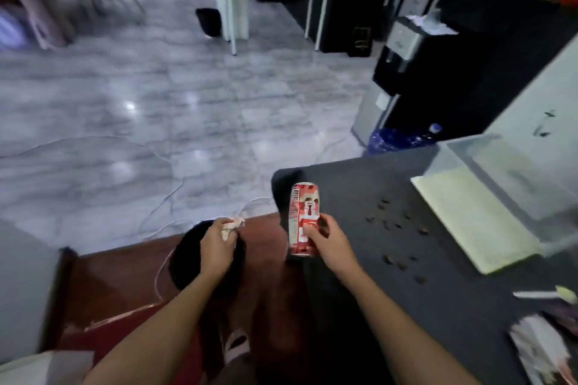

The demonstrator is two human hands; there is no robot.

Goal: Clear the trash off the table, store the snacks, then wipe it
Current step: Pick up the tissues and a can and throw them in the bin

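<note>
Head camera, at the table's corner: gripping a red can (303, 216) roughly upright in the right hand (325, 242) at the near edge of the dark table (359, 191), clutching a wad of crumpled paper (230, 226) in the left hand (217, 244) above the black bin (187, 262) on the floor. Could miss the bin if released off-centre, dropping the wad on the floor; could dribble any leftover drink if the can tips, wetting the crumbs (397, 225) not yet wiped.
</note>
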